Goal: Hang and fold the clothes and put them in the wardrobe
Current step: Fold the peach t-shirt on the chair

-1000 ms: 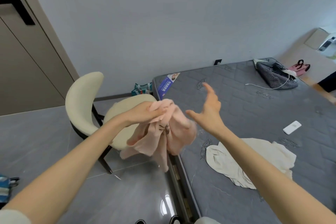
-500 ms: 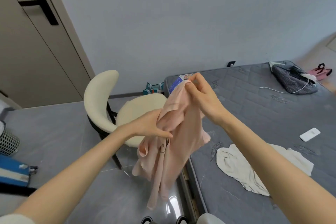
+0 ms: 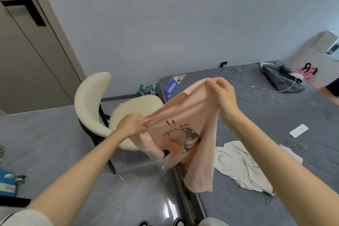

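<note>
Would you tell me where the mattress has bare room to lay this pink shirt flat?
The mattress is bare in the middle: behind the white garment, left of the white device, in front of the cable and grey bag. A strip lies near the blue label. The near edge is crowded by the garment.

Grey mattress (image 3: 275,115) bears white garment (image 3: 238,167), phone (image 3: 299,130), bag (image 3: 280,79).

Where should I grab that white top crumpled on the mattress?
Probably pinch the white top from above at its near edge, closest to you: it lies flat and crumpled on the mattress, no collar showing. First free your left hand and right hand from the pink shirt.
</note>
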Motion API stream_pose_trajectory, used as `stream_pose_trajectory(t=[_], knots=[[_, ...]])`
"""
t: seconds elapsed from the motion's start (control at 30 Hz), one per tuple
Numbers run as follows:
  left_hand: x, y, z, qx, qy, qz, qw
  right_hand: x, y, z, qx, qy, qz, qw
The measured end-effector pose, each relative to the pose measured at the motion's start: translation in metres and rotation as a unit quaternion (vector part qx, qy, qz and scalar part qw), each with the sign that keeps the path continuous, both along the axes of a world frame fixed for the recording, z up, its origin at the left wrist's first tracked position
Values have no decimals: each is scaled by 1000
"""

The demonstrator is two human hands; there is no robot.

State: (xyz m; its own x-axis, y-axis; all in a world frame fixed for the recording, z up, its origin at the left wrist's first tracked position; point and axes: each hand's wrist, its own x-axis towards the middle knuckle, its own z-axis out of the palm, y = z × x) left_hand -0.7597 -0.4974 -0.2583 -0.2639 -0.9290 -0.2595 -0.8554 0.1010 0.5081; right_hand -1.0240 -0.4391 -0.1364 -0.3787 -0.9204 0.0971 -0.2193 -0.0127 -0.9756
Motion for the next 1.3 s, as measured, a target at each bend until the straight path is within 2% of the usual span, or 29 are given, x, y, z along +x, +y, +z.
stream_pose_trajectory(t=[0.1,0.17,0.23,0.3,0.37,0.5,0.6,0.67,0.73,0.83,0.97,1.1,1.3], knots=[[15,-4,1,-24,-5,36,999,-21,7,-16,25,74,-32,996],[23,-9,4,-56,34,81,995,-29,12,-26,50,132,-37,989],[31,-13,9,-58,132,152,978,-32,15,-32,99,202,-27,974],[36,-14,12,-39,253,224,940,-30,17,-39,134,262,-28,955],[43,-16,15,-49,304,234,922,-25,18,-39,130,279,-62,949],[55,-24,26,-152,270,137,941,-18,18,-37,106,302,-154,935],[62,-27,36,-226,205,65,950,-12,21,-44,118,305,-182,927],[65,-29,37,-206,133,30,969,-8,24,-53,150,300,-174,926],[68,-30,34,-125,86,-4,988,-2,26,-64,186,298,-159,923],[77,-30,27,-64,93,-48,992,7,30,-78,214,275,-169,922],[88,-30,13,-82,160,-33,983,11,23,-92,185,257,-183,931],[87,-47,4,-85,121,-3,989,8,-6,-103,208,296,-136,922],[79,-93,-12,-95,127,36,987,4,-74,-123,216,314,-106,919]])
